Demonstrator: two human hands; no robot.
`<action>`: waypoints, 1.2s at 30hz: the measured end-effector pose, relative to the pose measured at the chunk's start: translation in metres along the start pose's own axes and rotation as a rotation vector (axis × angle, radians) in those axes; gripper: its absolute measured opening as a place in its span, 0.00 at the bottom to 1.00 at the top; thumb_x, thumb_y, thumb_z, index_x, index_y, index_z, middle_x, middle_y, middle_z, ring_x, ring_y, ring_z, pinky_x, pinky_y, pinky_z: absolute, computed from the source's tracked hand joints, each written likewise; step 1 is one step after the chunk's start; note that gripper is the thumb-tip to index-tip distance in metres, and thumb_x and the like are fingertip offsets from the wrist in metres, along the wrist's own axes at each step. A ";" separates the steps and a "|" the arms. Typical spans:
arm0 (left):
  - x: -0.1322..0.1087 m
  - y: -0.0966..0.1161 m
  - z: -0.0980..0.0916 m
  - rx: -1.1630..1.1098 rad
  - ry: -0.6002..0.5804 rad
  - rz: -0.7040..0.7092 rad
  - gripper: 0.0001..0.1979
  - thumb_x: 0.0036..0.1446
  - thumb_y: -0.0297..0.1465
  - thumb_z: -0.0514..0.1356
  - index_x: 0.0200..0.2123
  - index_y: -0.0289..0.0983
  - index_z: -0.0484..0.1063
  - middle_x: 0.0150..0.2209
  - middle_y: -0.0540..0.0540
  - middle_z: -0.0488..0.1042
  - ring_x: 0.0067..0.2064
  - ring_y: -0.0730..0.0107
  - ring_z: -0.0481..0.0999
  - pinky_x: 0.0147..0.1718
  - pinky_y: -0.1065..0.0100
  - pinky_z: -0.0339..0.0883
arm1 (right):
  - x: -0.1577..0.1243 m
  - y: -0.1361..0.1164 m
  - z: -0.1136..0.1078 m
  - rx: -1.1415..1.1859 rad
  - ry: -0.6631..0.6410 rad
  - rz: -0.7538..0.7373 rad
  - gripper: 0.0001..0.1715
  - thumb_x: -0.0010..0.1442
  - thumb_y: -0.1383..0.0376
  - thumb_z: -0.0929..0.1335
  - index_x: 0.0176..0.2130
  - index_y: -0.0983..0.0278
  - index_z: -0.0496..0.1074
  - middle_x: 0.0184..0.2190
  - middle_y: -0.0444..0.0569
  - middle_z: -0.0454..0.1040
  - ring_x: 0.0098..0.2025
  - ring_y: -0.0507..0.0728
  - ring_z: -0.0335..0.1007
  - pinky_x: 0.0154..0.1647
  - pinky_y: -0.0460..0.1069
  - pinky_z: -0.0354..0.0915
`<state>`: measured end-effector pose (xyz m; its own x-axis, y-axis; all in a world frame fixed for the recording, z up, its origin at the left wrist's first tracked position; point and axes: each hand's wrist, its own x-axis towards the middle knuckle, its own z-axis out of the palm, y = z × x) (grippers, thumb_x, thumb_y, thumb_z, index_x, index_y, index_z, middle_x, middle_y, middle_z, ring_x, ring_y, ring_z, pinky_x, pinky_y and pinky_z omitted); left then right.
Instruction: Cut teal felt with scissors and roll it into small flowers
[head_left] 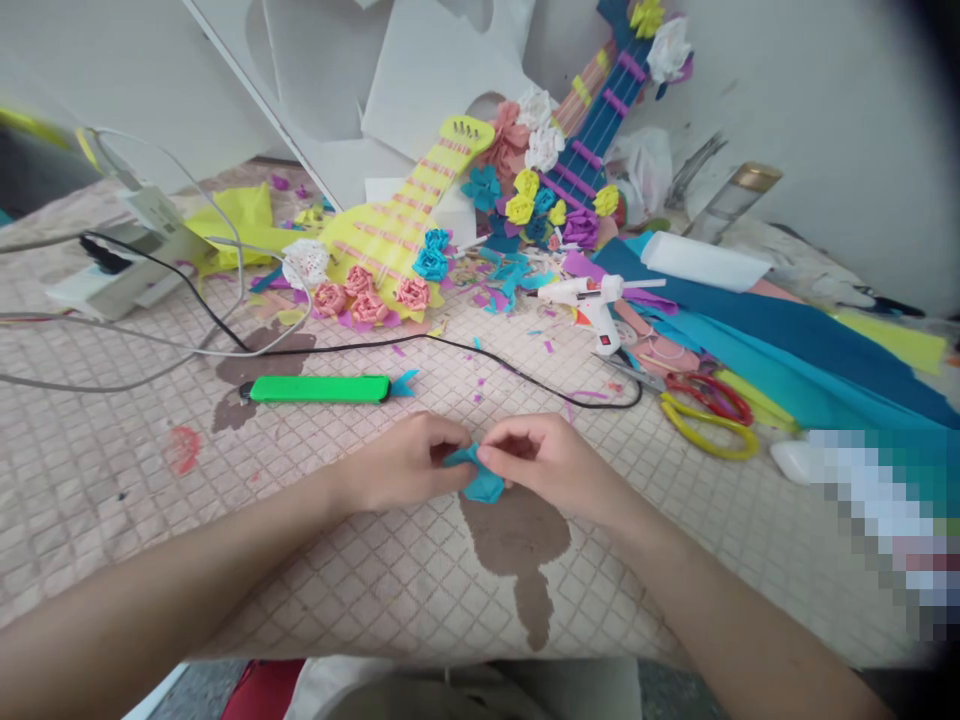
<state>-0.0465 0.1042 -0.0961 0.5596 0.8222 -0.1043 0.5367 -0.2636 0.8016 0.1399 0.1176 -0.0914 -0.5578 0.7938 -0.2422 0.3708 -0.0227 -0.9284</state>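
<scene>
A small piece of blue crepe paper [484, 485] is pinched between both hands, just above the table near its front middle. My left hand [409, 460] grips its left side, fingers closed. From the right, my right hand [544, 460] holds the upper edge between thumb and forefinger. The paper looks folded or gathered, and part of it is hidden by the fingers. Beyond my left hand lies a green utility knife [321, 389] with a scrap of blue paper at its right end.
A white glue gun [592, 305] with a black cord, and red-yellow scissors [709, 412], lie to the right. Behind stand a yellow paper guitar [390, 235] and a blue one [600, 120] with paper flowers. Crepe sheets [795, 340] lie right; a power strip [124, 270] sits left.
</scene>
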 end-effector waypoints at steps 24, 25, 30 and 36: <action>0.004 -0.014 -0.001 0.526 0.146 0.335 0.12 0.59 0.29 0.51 0.40 0.38 0.73 0.38 0.44 0.72 0.39 0.66 0.70 0.38 0.64 0.66 | 0.010 0.018 0.002 -0.355 0.273 -0.084 0.04 0.51 0.67 0.67 0.25 0.63 0.71 0.20 0.42 0.72 0.23 0.51 0.69 0.26 0.46 0.62; 0.004 -0.014 0.000 0.533 0.145 0.331 0.12 0.59 0.29 0.51 0.40 0.38 0.73 0.38 0.44 0.72 0.39 0.66 0.70 0.38 0.64 0.66 | 0.009 0.018 0.002 -0.363 0.263 -0.093 0.04 0.52 0.67 0.67 0.25 0.63 0.71 0.20 0.42 0.72 0.23 0.51 0.68 0.26 0.46 0.62; 0.005 -0.018 0.000 0.533 0.153 0.328 0.11 0.59 0.29 0.52 0.42 0.37 0.72 0.40 0.44 0.72 0.41 0.65 0.69 0.40 0.63 0.65 | 0.007 0.014 0.001 -0.489 0.263 -0.174 0.06 0.51 0.72 0.66 0.25 0.63 0.71 0.22 0.42 0.72 0.25 0.50 0.66 0.28 0.45 0.60; 0.005 -0.019 0.002 0.543 0.171 0.340 0.11 0.59 0.29 0.52 0.41 0.38 0.72 0.40 0.45 0.72 0.40 0.66 0.70 0.39 0.64 0.66 | 0.007 0.012 0.001 -0.556 0.254 -0.206 0.08 0.50 0.74 0.66 0.25 0.64 0.71 0.23 0.42 0.69 0.26 0.49 0.63 0.28 0.45 0.59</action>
<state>-0.0526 0.1127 -0.1129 0.6699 0.7048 0.2332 0.6147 -0.7027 0.3582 0.1395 0.1220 -0.1044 -0.4908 0.8690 0.0630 0.6424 0.4097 -0.6477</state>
